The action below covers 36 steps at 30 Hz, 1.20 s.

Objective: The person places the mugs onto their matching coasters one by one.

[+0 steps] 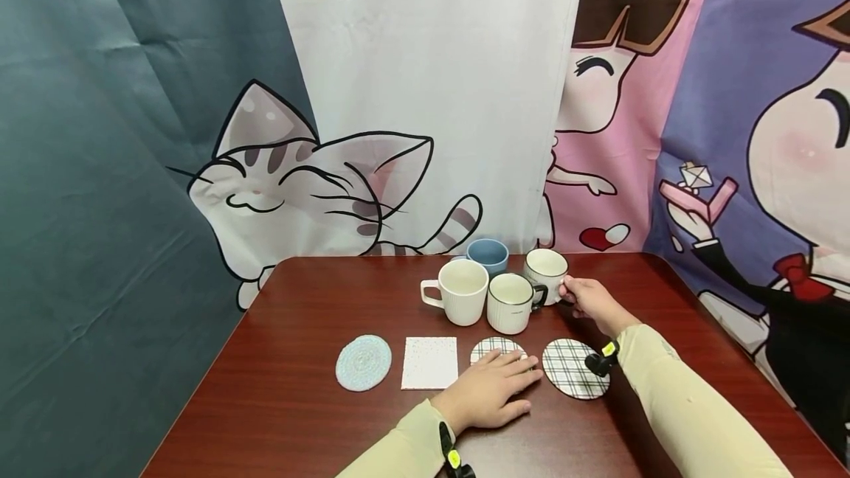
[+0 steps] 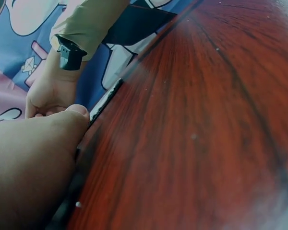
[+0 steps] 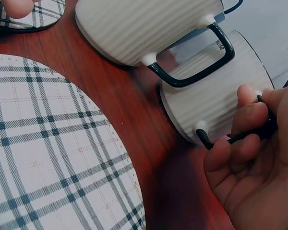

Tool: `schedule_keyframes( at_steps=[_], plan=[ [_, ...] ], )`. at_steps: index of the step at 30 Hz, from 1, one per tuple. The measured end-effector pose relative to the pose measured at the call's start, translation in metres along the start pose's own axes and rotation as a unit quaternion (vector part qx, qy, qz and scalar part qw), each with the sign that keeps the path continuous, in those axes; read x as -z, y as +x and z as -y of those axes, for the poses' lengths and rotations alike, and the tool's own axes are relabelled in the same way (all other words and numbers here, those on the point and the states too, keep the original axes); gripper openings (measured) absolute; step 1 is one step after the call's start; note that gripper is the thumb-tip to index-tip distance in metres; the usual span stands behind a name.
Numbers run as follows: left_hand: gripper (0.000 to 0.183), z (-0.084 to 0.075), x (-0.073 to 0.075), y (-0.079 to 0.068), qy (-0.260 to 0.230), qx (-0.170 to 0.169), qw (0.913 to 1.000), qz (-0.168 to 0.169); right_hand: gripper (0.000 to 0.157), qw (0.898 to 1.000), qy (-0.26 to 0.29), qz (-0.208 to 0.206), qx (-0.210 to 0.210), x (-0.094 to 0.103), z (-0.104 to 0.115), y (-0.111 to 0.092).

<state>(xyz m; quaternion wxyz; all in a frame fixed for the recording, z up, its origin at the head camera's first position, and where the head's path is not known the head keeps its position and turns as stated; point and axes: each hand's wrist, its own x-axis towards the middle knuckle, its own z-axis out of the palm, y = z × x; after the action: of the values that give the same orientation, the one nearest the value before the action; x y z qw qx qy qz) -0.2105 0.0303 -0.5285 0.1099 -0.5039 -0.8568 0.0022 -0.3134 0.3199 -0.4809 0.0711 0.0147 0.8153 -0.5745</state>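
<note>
My right hand [image 1: 593, 302] grips the black handle [image 3: 205, 139] of a ribbed white mug [image 1: 546, 265] at the back right of the table. In the right wrist view the fingers curl round that handle. Close beside it stands a second white mug [image 1: 510, 308] with a black rim and black handle. My left hand [image 1: 493, 389] lies palm down with fingers straight, partly over a round plaid coaster [image 1: 494, 346]. A larger-looking round plaid coaster [image 1: 575, 369] lies below the right forearm, between the hands.
A plain white mug [image 1: 462, 292] with its handle to the left and a blue mug [image 1: 488, 254] stand in the same cluster. Farther left lie a square speckled coaster [image 1: 429, 364] and a round woven light-blue coaster [image 1: 364, 363]. A printed curtain [image 1: 425, 94] hangs behind the table.
</note>
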Motion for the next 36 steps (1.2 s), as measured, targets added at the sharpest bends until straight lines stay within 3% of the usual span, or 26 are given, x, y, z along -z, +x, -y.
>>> schedule_keyframes(
  at_steps=[9, 19, 30, 36],
  plan=[
    [0.055, -0.005, -0.001, 0.006, -0.001, -0.002, 0.9998, 0.018, 0.047, 1.000, 0.014, -0.027, 0.003, 0.001, 0.006, -0.006],
    [0.056, -0.005, -0.004, 0.009, -0.009, -0.005, 0.9993, 0.036, 0.041, 0.993, 0.069, -0.090, 0.019, 0.005, 0.023, -0.028],
    [0.057, -0.003, -0.004, 0.016, 0.002, 0.006, 0.9996, 0.028, 0.039, 0.990, 0.107, -0.094, 0.016, 0.011, 0.043, -0.061],
    [0.057, -0.004, -0.004, 0.020, 0.006, 0.014, 0.9996, 0.025, 0.039, 0.992, 0.092, -0.087, 0.002, 0.012, 0.049, -0.082]
  ],
)
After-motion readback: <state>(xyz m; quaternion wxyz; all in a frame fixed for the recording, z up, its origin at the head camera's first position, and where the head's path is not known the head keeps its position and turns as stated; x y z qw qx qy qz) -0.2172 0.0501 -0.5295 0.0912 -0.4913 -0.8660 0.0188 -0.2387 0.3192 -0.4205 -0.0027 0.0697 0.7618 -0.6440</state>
